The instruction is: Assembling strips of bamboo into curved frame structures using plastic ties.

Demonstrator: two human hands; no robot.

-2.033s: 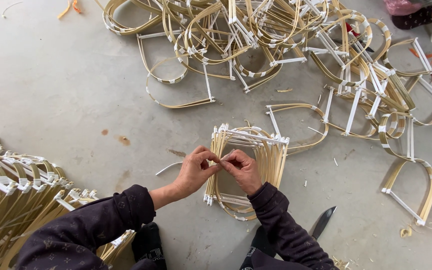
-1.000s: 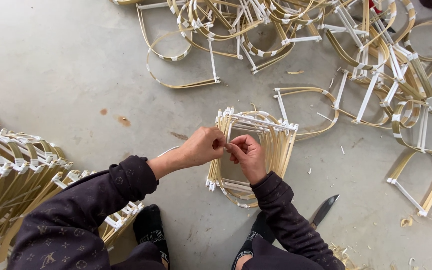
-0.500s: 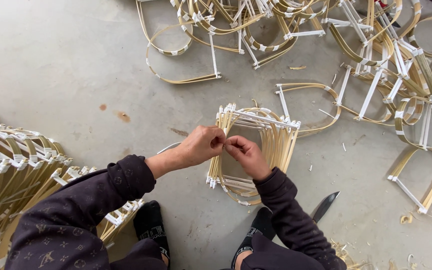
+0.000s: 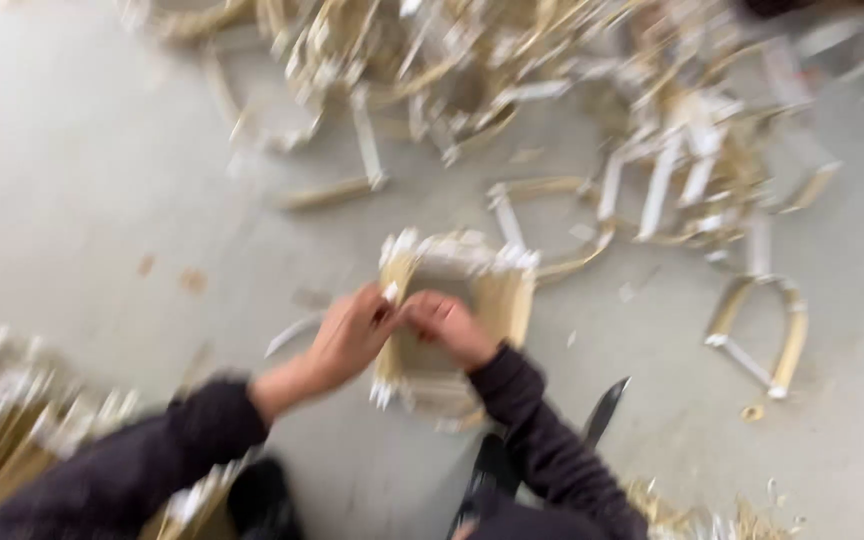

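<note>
The picture is blurred by motion. A stack of bent bamboo-strip frames, pale yellow with white ends, lies on the grey concrete floor in front of me. My left hand pinches the left side of the stack near a white end. My right hand grips the stack's near middle, fingers curled, almost touching the left hand. Both arms wear dark sleeves.
A big loose heap of the same bent frames covers the far floor. One single frame lies to the right. Another pile sits at my left. A dark knife blade lies by my right elbow. Shavings are scattered at lower right.
The camera has swung sharply and the view is now blurred. Both hands stay on the stack of frames, close together as before.
</note>
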